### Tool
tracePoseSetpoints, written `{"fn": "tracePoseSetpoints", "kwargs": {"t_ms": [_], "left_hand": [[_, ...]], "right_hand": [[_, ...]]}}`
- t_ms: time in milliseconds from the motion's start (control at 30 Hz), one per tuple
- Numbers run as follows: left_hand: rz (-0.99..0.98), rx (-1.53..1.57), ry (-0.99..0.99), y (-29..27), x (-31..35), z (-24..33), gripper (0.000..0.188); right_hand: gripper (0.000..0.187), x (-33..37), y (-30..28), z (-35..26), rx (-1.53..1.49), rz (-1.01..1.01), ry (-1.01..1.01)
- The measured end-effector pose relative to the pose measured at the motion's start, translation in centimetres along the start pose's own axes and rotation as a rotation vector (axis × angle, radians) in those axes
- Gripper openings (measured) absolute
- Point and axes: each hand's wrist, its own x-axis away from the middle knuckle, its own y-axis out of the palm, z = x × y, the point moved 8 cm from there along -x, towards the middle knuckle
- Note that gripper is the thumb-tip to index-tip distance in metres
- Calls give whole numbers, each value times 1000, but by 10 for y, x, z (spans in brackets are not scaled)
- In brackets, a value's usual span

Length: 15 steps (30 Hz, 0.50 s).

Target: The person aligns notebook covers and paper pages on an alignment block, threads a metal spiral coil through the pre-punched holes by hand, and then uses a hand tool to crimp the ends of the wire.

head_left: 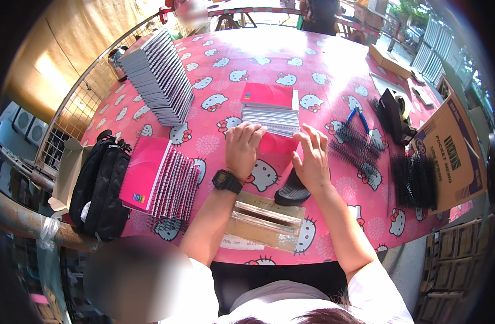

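A pile of pink pads [269,120] is set near the middle of a pink patterned table [345,189]. Its near left corner appears to be touched by the bent fingers of the left hand [242,143]; whether anything is gripped cannot be told. The right hand [314,159] is held open beside the near right corner, its thumb spread from the fingers. Each pad can be judged light, with leaves easily bent and a slick cover liable to slide; the pile is best taken by both side edges, pressed evenly.
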Motion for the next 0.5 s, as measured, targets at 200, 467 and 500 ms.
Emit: {"fn": "tracePoseSetpoints", "kwargs": {"t_ms": [200,467,500], "left_hand": [[13,-13,13,-3,2,0,24],[4,48,4,0,1,-1,19],[0,59,-5,2,2,-2,19]], "right_hand": [[57,1,3,-5,56,-40,32],[66,3,11,-1,145,-95,45],[67,3,12,0,149,-103,50]]}}
